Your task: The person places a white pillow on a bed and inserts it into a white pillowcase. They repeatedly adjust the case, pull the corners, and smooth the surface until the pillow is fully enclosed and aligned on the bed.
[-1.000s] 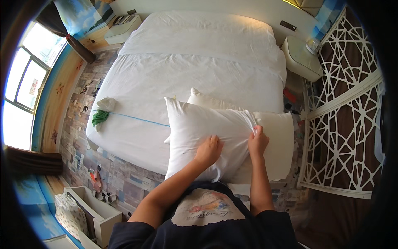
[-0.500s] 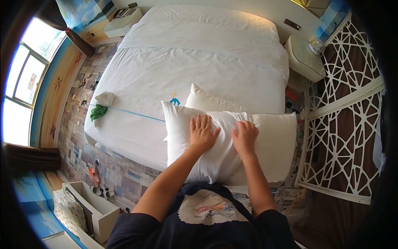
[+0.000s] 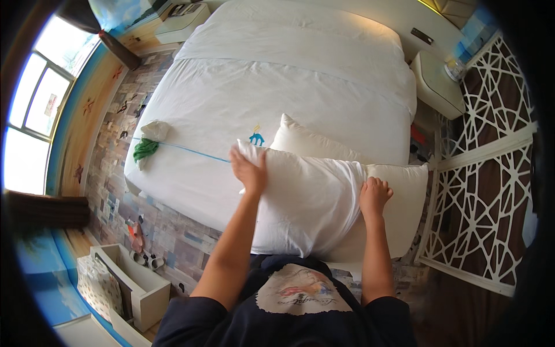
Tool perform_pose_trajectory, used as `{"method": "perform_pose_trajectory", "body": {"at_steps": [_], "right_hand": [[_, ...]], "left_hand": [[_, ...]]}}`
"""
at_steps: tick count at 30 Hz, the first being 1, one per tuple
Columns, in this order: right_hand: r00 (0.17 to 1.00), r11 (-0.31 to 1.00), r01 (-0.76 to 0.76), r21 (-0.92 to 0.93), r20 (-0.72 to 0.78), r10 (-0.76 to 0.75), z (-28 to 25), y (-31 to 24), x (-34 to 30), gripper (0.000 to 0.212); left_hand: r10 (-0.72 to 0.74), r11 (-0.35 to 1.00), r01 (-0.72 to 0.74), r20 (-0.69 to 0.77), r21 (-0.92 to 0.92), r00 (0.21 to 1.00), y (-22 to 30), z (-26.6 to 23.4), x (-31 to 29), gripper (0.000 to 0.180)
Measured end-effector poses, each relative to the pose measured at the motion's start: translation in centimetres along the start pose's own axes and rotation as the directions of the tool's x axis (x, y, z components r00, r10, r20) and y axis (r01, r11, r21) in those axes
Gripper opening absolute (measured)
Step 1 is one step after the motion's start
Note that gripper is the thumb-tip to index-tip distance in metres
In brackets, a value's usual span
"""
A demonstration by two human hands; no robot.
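Left hand [image 3: 250, 172] sweeps out to the left end of the white pillow [image 3: 309, 194], fingers loose; right hand [image 3: 376, 196] curls at its right, grip unclear, pillow lengthwise along the bed's [image 3: 202, 110] near edge.

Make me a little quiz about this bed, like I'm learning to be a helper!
1. What colour is the cloth beside the pale bundle on the bed? A: red. B: green. C: yellow.
2. True or false: the person's left hand is nearer that cloth than the right hand is.
3. Fill in: the left hand is at the white pillowcase's upper-left ____.

Key: 1. B. 2. True. 3. Corner.
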State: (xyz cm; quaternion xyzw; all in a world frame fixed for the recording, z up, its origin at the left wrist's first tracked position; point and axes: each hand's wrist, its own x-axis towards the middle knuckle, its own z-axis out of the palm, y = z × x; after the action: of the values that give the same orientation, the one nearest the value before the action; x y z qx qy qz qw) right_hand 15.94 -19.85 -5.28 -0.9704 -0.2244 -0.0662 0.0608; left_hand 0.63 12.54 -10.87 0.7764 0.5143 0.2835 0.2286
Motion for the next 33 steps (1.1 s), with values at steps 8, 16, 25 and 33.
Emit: {"method": "perform_pose_trajectory", "body": {"at_steps": [8, 16, 25, 33], "right_hand": [[0.982, 0.956, 0.149, 0.253, -0.148, -0.114, 0.1, -4.9, 1.2, 0.026], [0.924, 0.712, 0.233, 0.662, 0.078, -0.375, -2.1, -14.9, 4.0, 0.041], [0.977, 0.982, 0.13, 0.14, 0.153, -0.152, -3.0, -6.2, 1.9, 0.039], [0.981, 0.99, -0.134, 0.032, -0.137, 0.137, 0.1, -1.5, -2.1, 0.052]], "left_hand": [[-0.425, 0.622, 0.658, 0.522, -0.425, 0.739, 1.7, -0.5, 2.1, 0.066], [-0.089, 0.703, 0.188, 0.178, -0.686, 0.98, 6.9, -6.7, 0.0, 0.042], [-0.03, 0.784, 0.087, 0.102, -0.614, 0.994, 11.0, -6.2, 3.9, 0.045], [0.367, 0.894, -0.444, 0.465, 0.064, 0.805, 8.3, -4.2, -5.1, 0.088]]}}
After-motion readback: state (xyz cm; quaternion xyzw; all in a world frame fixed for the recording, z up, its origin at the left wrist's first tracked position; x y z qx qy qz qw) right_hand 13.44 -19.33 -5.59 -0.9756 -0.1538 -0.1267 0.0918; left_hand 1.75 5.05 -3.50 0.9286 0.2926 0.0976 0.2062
